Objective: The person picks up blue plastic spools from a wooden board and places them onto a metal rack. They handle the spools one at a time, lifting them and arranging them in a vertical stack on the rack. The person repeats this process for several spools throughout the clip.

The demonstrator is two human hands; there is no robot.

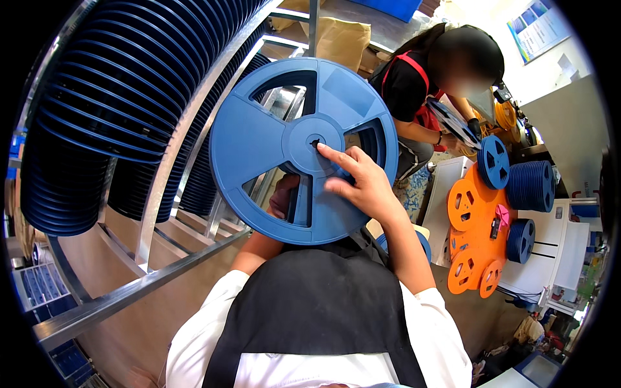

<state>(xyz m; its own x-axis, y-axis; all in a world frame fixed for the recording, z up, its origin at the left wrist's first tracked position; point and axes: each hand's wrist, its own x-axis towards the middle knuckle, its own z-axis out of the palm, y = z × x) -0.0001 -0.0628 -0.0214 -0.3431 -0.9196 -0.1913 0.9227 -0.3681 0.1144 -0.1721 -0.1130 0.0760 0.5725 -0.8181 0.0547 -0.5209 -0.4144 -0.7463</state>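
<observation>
A large blue plastic reel (252, 132) with wide cut-out windows is held up in front of my chest, its flat face turned toward me. My left hand (283, 197) supports it from behind. Part of that hand shows through the lower left window, and the rest is hidden by the reel. My right hand (362, 178) lies over the front face. Its index finger is stretched out to the small hole in the hub (315, 143), and the thumb stands apart, lower on the face.
At left, a metal rack (145, 246) holds rows of blue reels (123, 84). Rightward, an orange work surface (488, 226) carries orange discs (462, 204) and stacked blue reels (530, 185). A co-worker (407, 84) in a red-strapped apron bends over another reel nearby.
</observation>
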